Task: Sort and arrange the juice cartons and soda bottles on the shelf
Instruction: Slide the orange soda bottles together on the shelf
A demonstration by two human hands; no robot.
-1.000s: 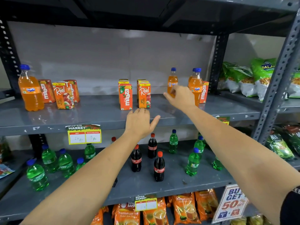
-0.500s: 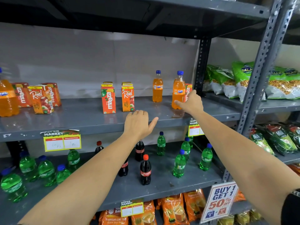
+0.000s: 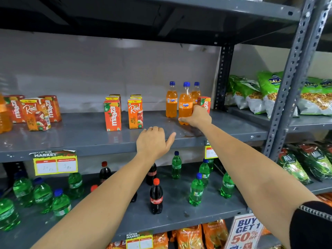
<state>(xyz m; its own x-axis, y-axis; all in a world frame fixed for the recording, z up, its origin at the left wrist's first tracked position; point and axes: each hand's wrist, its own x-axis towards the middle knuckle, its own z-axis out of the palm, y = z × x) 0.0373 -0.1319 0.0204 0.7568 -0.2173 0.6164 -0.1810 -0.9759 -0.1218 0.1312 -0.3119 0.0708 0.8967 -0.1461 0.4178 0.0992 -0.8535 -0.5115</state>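
An orange Fanta bottle with a blue cap is clasped low by the right hand, upright near the shelf's right end. Its base is hidden by the fingers. The left hand is rested open-palmed, empty, on the front edge.

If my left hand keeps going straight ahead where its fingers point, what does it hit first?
Probably the Real carton: the left hand rests on the shelf edge, fingers aimed at it across bare shelf. Depth is hard to judge.
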